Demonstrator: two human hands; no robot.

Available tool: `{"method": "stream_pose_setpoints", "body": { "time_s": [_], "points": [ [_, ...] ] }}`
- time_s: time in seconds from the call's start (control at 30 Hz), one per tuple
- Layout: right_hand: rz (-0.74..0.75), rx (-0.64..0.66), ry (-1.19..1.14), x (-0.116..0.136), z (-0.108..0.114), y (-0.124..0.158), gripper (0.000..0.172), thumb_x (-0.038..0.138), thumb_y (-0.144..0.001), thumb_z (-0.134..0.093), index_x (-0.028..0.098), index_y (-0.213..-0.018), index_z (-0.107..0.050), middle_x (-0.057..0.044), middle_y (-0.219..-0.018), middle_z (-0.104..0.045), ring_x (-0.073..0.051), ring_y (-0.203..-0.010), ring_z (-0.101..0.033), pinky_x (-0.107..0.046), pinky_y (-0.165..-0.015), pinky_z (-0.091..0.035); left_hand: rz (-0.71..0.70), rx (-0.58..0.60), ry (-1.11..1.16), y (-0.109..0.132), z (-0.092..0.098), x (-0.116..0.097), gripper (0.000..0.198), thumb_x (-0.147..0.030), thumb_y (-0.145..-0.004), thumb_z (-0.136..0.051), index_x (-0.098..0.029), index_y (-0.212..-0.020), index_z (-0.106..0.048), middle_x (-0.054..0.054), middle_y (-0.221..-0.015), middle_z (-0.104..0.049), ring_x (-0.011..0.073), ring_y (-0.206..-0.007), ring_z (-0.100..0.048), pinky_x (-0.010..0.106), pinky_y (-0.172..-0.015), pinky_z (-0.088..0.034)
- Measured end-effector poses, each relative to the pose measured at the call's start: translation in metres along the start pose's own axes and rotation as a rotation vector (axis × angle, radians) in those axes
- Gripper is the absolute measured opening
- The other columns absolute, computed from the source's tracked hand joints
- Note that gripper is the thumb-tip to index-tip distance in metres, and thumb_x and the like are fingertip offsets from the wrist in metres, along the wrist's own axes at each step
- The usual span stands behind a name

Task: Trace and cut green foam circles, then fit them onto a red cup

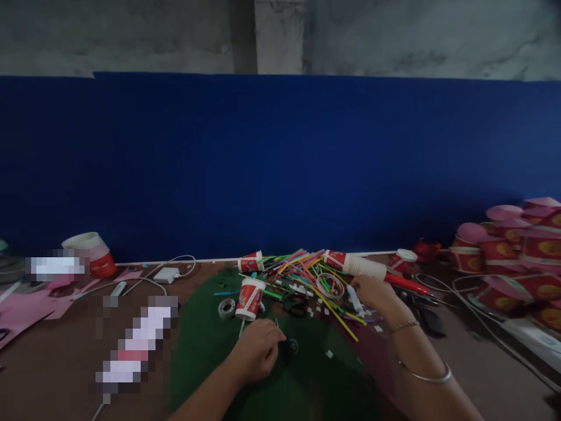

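My left hand (258, 352) is low over the green mat with its fingers curled in. Its thumb and forefinger pinch close to a small dark round piece (291, 346); what lies between them I cannot make out. Just beyond it a red-and-white paper cup (250, 299) stands tilted, next to a roll of clear tape (227, 308). My right hand (371, 292), with bracelets on the wrist, reaches to the far right of the mat. Its bent fingers close on the upper end of a white tube (355, 300), beside a lying stack of paper cups (366, 268).
Coloured sticks (302, 266) lie heaped at the back, with black scissors (294, 304) and white paper bits in front. Pink-topped red cups (499, 251) pile up at right. A charger (166, 275) with cables lies left. A blue partition (280, 169) closes the back.
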State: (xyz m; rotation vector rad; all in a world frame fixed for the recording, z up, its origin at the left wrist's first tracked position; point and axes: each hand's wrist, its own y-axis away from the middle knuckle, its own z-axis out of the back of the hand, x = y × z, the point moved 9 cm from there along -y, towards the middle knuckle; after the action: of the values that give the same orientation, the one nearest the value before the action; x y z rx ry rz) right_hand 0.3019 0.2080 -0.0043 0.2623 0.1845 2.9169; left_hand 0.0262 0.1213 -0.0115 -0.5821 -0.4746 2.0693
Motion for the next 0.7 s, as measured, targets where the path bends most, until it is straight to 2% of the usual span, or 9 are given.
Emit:
{"method": "stream_pose_setpoints", "body": {
  "time_s": [0.27, 0.4, 0.57, 0.7],
  "points": [
    [0.102, -0.024, 0.037, 0.039, 0.002, 0.013, 0.032, 0.013, -0.074, -0.047, 0.021, -0.098, -0.067, -0.013, -0.101, -0.067, -0.030, -0.095, -0.061, -0.041, -0.078, -0.042, -0.011, -0.006, 0.002, 0.001, 0.001, -0.003, 0.030, -0.006, -0.072, -0.045, -0.021, -0.095, -0.058, 0.005, -0.089, -0.066, 0.0177, -0.087, -0.059, 0.032, -0.079, -0.047],
    [0.196, -0.049, 0.075, 0.054, 0.000, 0.017, 0.033, 0.010, -0.075, -0.044, 0.024, -0.095, -0.067, -0.008, -0.102, -0.068, -0.027, -0.095, -0.061, -0.038, -0.078, -0.042, -0.013, -0.003, 0.004, 0.000, 0.002, -0.005, 0.031, -0.006, -0.071, -0.044, -0.021, -0.096, -0.057, 0.007, -0.095, -0.064, 0.0189, -0.091, -0.056, 0.034, -0.082, -0.045],
    [0.281, -0.043, 0.099, 0.075, -0.006, 0.028, 0.033, 0.012, -0.078, -0.042, 0.024, -0.098, -0.066, -0.008, -0.103, -0.068, -0.025, -0.095, -0.061, -0.036, -0.079, -0.040, 0.027, 0.148, -0.008, -0.005, -0.004, -0.009, 0.030, -0.006, -0.071, -0.045, -0.020, -0.093, -0.059, 0.007, -0.087, -0.057, 0.0188, -0.084, -0.051, 0.033, -0.072, -0.043],
    [0.361, -0.042, 0.104, 0.096, -0.012, 0.040, 0.033, 0.012, -0.078, -0.043, 0.024, -0.099, -0.066, -0.008, -0.100, -0.069, -0.024, -0.098, -0.060, -0.035, -0.082, -0.039, 0.012, 0.213, -0.016, -0.006, -0.006, -0.014, 0.037, -0.007, -0.068, -0.050, -0.024, -0.100, -0.060, 0.006, -0.090, -0.054, 0.0195, -0.085, -0.047, 0.034, -0.072, -0.040]
  ]
}}
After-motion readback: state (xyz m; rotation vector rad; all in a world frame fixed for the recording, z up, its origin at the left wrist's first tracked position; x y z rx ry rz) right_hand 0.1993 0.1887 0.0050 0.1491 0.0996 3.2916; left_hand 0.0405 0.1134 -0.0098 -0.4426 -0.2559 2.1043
